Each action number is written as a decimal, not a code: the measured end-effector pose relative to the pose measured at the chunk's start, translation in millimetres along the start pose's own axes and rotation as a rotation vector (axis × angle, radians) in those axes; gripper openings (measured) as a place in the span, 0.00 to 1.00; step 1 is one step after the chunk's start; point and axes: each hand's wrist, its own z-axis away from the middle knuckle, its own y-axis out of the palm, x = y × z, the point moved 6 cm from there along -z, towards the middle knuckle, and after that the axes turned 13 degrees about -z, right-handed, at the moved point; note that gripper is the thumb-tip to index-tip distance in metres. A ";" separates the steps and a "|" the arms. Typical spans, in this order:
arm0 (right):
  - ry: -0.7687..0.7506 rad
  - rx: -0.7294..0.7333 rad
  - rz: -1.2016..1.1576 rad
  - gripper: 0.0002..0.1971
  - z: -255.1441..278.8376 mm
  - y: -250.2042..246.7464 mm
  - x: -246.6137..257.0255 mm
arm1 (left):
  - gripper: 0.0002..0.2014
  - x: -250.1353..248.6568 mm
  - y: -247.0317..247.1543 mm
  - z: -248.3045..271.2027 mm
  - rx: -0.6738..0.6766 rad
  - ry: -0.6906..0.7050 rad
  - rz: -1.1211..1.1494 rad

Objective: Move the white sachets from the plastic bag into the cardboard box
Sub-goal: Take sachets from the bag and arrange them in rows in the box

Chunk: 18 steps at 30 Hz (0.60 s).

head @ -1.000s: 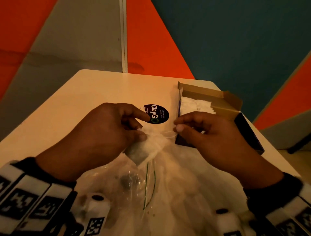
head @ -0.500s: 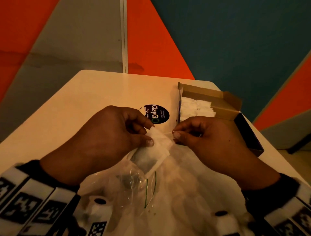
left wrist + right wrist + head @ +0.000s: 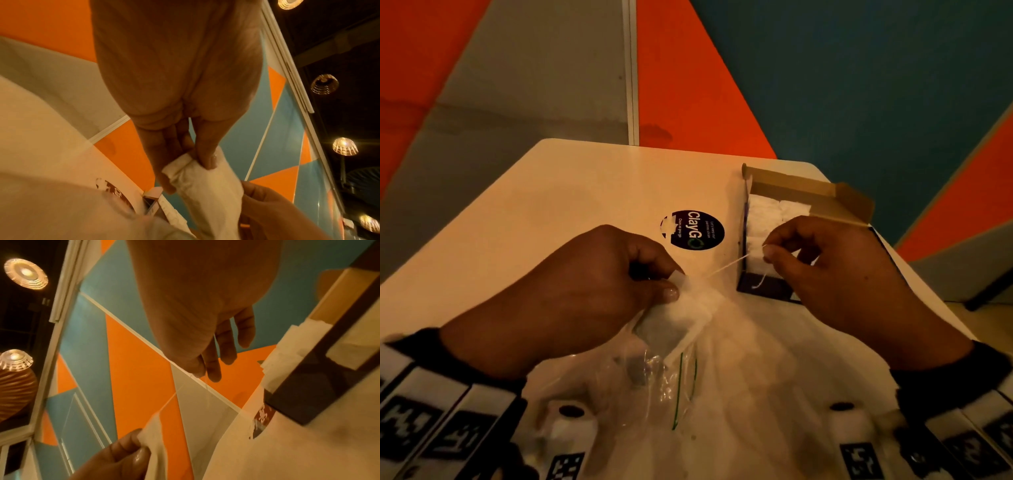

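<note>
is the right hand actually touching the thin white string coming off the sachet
Touching. In the head view the right hand pinches the thin white string between thumb and fingertip, and the string runs taut to the white paper sachet held by the left hand.

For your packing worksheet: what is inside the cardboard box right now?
White sachets sit packed in rows inside the cardboard box. The right hand covers the box's near part, so a full count is impossible.

A pale table (image 3: 571, 205) bears the cardboard box (image 3: 811, 192), plastic bag (image 3: 756, 394) and round sticker (image 3: 693, 230).
</note>
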 end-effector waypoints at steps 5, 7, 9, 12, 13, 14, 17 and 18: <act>0.054 0.073 -0.215 0.05 5.7 14.1 -1.8 | 0.08 -7.7 0.4 -1.8 -0.055 0.046 0.376; 0.050 0.147 -0.246 0.11 13.0 26.0 1.9 | 0.07 -10.6 2.7 -3.2 -0.056 0.043 0.522; 0.047 0.203 -0.259 0.10 20.5 35.1 3.4 | 0.07 -11.6 6.0 -4.8 -0.046 0.035 0.607; 0.078 0.262 -0.285 0.09 29.9 39.5 6.0 | 0.10 -13.6 11.4 -4.6 -0.017 0.027 0.715; 0.083 0.282 -0.270 0.11 31.4 39.6 7.0 | 0.11 -14.6 12.9 -3.8 -0.009 0.023 0.736; 0.083 0.292 -0.267 0.12 32.1 38.6 7.9 | 0.11 -14.7 14.3 -3.1 -0.009 0.015 0.737; 0.075 0.170 -0.438 0.20 30.0 23.2 8.6 | 0.06 -13.7 15.7 -2.1 -0.041 -0.005 0.644; 0.052 0.098 -0.551 0.21 29.3 15.0 7.8 | 0.05 -13.8 15.5 -1.7 -0.051 -0.008 0.610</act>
